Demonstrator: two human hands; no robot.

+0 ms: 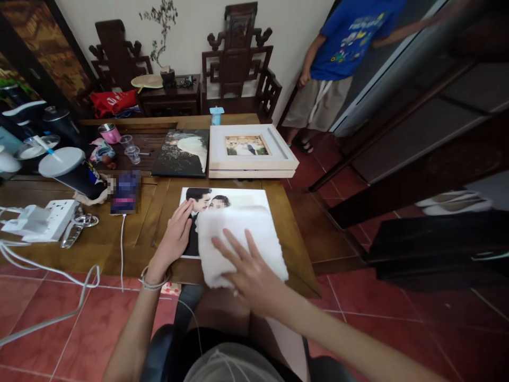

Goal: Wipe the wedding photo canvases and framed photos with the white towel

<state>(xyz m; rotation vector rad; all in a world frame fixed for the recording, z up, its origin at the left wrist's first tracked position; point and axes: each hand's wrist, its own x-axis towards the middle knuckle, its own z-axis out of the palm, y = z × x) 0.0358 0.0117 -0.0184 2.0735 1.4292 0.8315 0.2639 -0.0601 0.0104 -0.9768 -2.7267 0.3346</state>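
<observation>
A photo print (pixel 246 194) of two people lies on the wooden table in front of me. Over its right and lower part is spread a white cloth (pixel 254 225) with fuzzy edges. My right hand (pixel 246 270) presses on the cloth, its fingers stretched and spread. My left hand (pixel 177 233) rests on the left edge of the photo print, fingers extended, with a bracelet at the wrist. The cloth hides much of the picture. Just behind the print are a pale wooden photo frame (pixel 278 146) and a dark picture panel (pixel 183 154).
At the left are a phone (pixel 126 193) on a white cable, a power strip (pixel 51 217) and a large lidded cup (pixel 67 167). A small blue cup (pixel 217 115) stands behind the frame. A person in a blue shirt (pixel 350 37) stands at the back right.
</observation>
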